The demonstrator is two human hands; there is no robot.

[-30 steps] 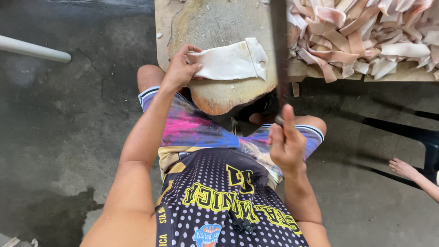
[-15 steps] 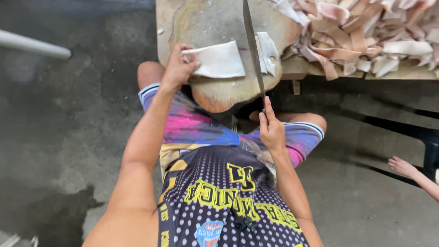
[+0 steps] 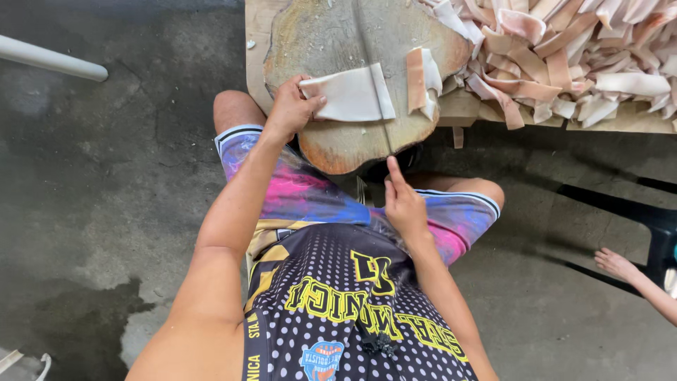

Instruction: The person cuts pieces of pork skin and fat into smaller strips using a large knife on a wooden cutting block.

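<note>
A round wooden chopping block [image 3: 331,35] lies in front of my knees. On it rests a pale flat slab [image 3: 349,95]. My left hand [image 3: 290,107] grips the slab's left edge. My right hand [image 3: 403,203] is low by my lap, closed on the handle of a long knife [image 3: 374,77] with the forefinger stretched along it. The thin blade runs up across the block, along the slab's right edge. A cut strip [image 3: 417,79] lies just to the right of the blade.
Several pale and pinkish strips are heaped in a pile [image 3: 564,49] on the wooden table [image 3: 458,106] at upper right. A white pipe [image 3: 49,60] crosses the wet concrete floor at left. Another person's foot [image 3: 617,264] and a dark stool leg [image 3: 656,222] are at right.
The knife has swung left from beside the slab and down through it, and a strip now lies apart on the right. My right hand has dropped and moved left.
</note>
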